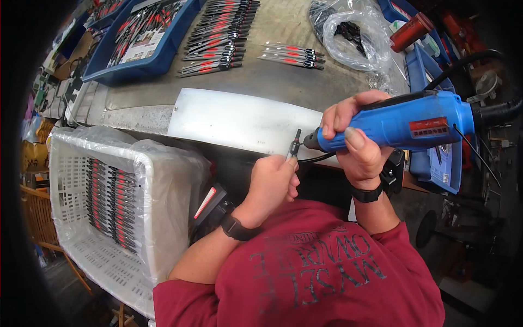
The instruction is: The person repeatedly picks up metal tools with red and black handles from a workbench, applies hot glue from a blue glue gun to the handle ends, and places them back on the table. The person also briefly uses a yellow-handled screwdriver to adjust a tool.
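In my left hand (271, 182), closed in a pinch, is a slim grey-and-black tool (295, 146) with its dark end pointing up and away from me; my fingers cover its lower part. My right hand (357, 141) wraps round the body of a blue electric screwdriver (406, 122), held nearly level with its nose toward the left. The driver's dark tip is at the side of the slim tool, by its black section. Whether the two touch is too small to tell. Both hands are over the near edge of a white board (229, 117).
Similar grey, red and black tools lie in a long row (220, 38) and a small group (292, 54) on the bench. More fill a blue bin (131, 71) at far left and a plastic-lined white crate (62, 163) at left. A clear bag (348, 32) and a red cylinder (411, 31) stand far right.
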`<state>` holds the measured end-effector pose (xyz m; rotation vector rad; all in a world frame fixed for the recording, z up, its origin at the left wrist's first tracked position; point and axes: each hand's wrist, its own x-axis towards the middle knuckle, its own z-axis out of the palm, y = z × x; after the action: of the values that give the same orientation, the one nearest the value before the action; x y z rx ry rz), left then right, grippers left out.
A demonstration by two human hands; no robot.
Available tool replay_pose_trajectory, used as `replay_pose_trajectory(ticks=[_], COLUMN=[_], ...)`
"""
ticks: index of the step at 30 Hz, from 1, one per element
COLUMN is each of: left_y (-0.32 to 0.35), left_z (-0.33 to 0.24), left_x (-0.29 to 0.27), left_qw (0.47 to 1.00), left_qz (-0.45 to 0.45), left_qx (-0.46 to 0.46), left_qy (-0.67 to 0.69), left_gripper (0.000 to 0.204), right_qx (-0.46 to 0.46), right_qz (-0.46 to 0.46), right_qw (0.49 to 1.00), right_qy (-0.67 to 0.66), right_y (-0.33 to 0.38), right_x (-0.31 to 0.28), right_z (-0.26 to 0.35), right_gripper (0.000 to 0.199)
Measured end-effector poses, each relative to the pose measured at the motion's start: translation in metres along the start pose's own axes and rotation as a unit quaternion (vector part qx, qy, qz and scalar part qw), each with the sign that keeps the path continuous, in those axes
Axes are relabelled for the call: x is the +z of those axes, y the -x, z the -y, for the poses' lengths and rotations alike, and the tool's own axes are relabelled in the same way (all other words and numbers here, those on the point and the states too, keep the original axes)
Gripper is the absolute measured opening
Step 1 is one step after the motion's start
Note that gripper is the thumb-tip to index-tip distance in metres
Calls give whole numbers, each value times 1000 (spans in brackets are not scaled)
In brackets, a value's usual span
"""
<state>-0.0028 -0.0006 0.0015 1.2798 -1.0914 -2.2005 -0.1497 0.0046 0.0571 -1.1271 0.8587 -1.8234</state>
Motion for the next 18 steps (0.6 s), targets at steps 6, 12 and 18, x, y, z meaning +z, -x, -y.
replay_pose_trajectory(ticks=[6,12,18], left_y=[-1,1,1], left_z=[-1,-4,-2], left_x=[0,1,1], left_qw=[1000,1000,1000], left_qz=[-1,-12,-13], left_qx=[-3,-17,-21], left_qy=[1,-13,2], left_gripper=[21,24,24], right_qx=[-1,26,24], right_qz=[11,-4,14], right_qw=[991,984,975], right_qy=[130,173,218], right_y=[-3,-10,-14], right_x=[9,17,19], right_z=[-4,-8,-14], right_gripper=[48,45,40])
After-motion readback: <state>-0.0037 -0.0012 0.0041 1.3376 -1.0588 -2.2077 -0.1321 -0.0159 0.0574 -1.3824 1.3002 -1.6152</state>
